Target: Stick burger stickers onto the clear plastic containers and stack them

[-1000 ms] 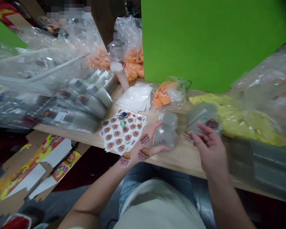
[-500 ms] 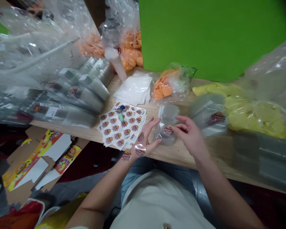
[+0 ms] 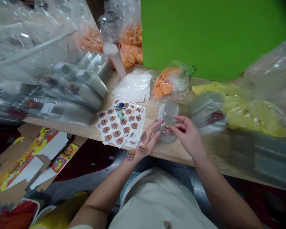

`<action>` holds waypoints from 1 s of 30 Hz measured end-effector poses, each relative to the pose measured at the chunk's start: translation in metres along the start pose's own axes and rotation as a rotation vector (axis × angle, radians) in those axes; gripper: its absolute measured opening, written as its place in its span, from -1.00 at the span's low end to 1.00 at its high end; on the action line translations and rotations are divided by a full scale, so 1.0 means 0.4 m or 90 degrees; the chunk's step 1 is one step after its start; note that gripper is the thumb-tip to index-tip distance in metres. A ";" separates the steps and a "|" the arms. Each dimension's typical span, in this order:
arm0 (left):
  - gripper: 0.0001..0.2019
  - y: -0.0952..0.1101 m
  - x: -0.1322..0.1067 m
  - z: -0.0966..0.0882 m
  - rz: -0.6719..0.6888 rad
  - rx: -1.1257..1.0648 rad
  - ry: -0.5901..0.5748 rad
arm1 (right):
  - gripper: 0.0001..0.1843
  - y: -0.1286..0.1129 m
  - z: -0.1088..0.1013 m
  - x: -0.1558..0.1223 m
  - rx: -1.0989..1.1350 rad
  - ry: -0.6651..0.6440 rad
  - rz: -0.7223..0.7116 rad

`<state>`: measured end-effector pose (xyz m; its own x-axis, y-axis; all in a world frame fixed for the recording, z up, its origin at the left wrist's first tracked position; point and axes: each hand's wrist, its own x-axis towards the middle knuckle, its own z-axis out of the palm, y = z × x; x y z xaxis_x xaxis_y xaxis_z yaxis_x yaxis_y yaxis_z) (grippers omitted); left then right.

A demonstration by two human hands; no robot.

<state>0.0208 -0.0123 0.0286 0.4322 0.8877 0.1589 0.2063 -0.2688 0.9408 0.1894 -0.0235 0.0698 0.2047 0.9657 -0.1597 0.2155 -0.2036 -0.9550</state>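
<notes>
Left hand (image 3: pixel 147 138): fingers spread, resting against clear plastic clamshell (image 3: pixel 168 112). Right hand (image 3: pixel 187 136): fingers curled at burger sticker (image 3: pixel 167 128) on clamshell; grip unclear.

Your left grip (image 3: pixel 149 138) and right grip (image 3: pixel 187 136) sit on either side of a clear plastic clamshell (image 3: pixel 168 122), which blocks the way between them. Left of your left grip lie sticker sheets (image 3: pixel 120 124); right of your right grip, another clear container (image 3: pixel 207 113) stands in the way. Toward you, a strip of the tabletop (image 3: pixel 173 152) leaves passage.
</notes>
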 end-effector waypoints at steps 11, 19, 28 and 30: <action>-0.66 0.025 0.013 0.020 -0.032 0.059 0.097 | -0.57 0.032 0.012 -0.012 -0.112 0.037 -0.068; -0.63 0.014 0.039 0.053 -0.004 0.053 0.133 | -0.29 0.022 -0.014 -0.056 -0.520 0.250 -0.286; -0.70 0.004 0.028 0.006 -0.131 -0.002 0.259 | -0.36 0.083 -0.031 0.015 -0.555 -0.013 -0.409; -0.72 0.028 0.022 -0.024 -0.228 -0.078 0.275 | -0.33 0.085 -0.025 0.020 -0.498 0.040 -0.439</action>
<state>0.0184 -0.0039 0.0436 -0.0492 0.9946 -0.0919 0.1600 0.0986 0.9822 0.2077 -0.0243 0.0384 -0.1535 0.9065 0.3934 0.8578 0.3199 -0.4024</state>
